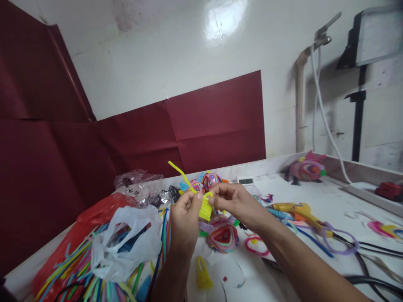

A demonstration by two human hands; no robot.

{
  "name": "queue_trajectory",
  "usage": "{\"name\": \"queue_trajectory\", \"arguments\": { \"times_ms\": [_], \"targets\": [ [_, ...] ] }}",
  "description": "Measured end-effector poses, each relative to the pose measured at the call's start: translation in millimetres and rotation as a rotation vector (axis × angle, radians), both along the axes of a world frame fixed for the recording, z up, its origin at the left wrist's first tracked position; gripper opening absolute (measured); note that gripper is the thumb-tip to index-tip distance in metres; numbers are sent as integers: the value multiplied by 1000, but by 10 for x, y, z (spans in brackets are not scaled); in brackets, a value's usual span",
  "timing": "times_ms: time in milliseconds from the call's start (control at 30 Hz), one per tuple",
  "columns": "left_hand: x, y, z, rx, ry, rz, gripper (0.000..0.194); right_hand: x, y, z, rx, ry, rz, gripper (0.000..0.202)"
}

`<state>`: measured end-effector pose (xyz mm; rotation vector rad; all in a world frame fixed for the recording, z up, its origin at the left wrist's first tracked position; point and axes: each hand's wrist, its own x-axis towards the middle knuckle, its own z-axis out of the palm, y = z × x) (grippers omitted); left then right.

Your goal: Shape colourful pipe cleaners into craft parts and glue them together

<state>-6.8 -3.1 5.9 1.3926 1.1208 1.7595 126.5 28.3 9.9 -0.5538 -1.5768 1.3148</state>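
Note:
Between my two hands, above the table, is a small yellow piece of wound pipe cleaner (205, 209), with one loose end sticking up to the left. My left hand (186, 212) pinches it from the left, thumb against fingers. At its upper right, my right hand (231, 200) has thumb and fingertips closed around a small bent loop of the same yellow strand. Just below lies a round multicoloured pipe-cleaner figure (223, 235). Lower down rests another yellow wound piece (204, 274). A pink pipe-cleaner loop (257, 245) lies right of the figure.
Pipe cleaners (78, 256) in many colours spill from a red bag (103, 209) at left, under a white plastic bag (126, 243). A yellow glue gun (296, 209) with cables lies at right, by a purple loop (340, 241). A pink figure (307, 167) sits in the back corner.

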Motion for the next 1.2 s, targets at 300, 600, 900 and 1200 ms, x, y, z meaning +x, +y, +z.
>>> {"name": "queue_trajectory", "arguments": {
  "times_ms": [300,600,900,1200],
  "targets": [
    [-16,0,-33,17,102,16,21,-27,-17,9,-25,14,-39,22],
    [-66,-22,-22,36,267,-5,27,-18,-34,33,-33,9,-73,23],
    [-56,-44,11,25,282,9,26,-29,-9,20,-41,20,-74,25],
    [-66,-51,-4,16,323,-14,27,-15,-23,26,-14,1,-56,23]
  ]
}}
